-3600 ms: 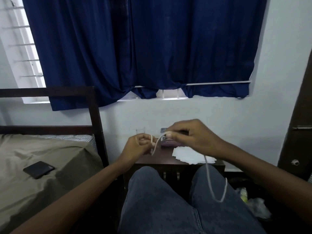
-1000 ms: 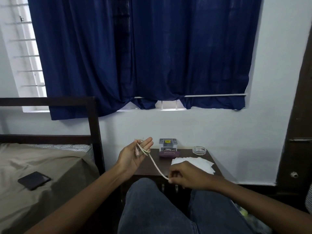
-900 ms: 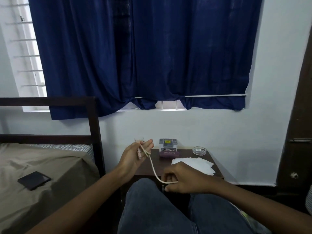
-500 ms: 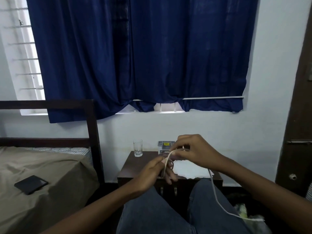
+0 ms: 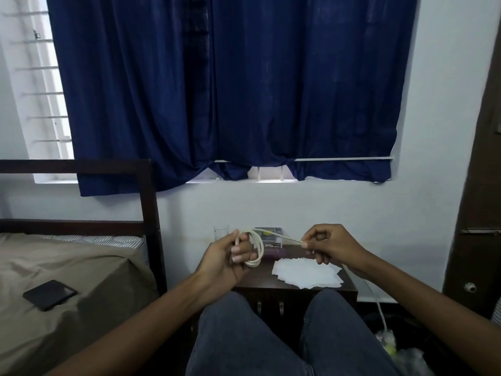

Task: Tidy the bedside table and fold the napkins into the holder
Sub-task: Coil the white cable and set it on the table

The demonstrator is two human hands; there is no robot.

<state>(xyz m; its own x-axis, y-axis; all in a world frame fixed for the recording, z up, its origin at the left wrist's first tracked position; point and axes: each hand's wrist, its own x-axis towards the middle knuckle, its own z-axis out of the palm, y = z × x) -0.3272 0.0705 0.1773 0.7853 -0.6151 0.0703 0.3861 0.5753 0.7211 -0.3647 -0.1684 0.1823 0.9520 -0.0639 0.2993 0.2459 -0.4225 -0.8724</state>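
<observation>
One dark phone point(image 5: 49, 294) lies on the bed point(image 5: 89, 270) at the left. Behind the left hand point(image 5: 226, 260) stands a glass point(image 5: 221, 231); that hand's fingers hold loops of white cable point(image 5: 262, 249) wound round them. The right hand point(image 5: 330, 244) pinches the cable's taut strand. Below it, loose white napkins point(image 5: 307, 273) lie spread on the tabletop point(image 5: 261, 276), before a small box point(image 5: 269, 240).

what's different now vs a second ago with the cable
The left hand now holds several loops of the white cable wound round its fingers, where a second ago it held just a strand. The right hand has risen from the lap and pinches the strand beside the coil. Napkins, glass and phone lie as before.
</observation>
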